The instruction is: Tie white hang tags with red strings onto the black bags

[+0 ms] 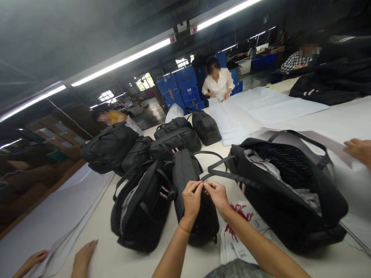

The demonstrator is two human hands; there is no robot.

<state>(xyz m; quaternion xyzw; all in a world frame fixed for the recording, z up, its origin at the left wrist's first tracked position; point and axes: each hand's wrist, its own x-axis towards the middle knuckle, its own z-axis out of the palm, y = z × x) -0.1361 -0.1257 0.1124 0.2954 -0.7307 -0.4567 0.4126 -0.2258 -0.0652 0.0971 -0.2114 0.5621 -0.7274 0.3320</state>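
Observation:
My left hand (192, 199) and my right hand (216, 196) meet fingertip to fingertip, both closed in a pinch. A white hang tag (204, 175) with a touch of red shows just beyond the fingers, beside the strap of the large open black duffel bag (269, 193). Whether its string is looped on the strap is too small to tell. Beneath my wrists stands a closed black bag (188, 173). White hang tags (232, 247) with red strings lie piled under my right forearm. Patterned lining and pale paper show inside the open duffel.
Another black bag (142, 208) lies to the left, with several more behind it. White sheets (232, 116) cover part of the table, where a co-worker in a white shirt (218, 85) stands. Other people's hands (84, 256) reach in at lower left, and another hand (359, 150) at right.

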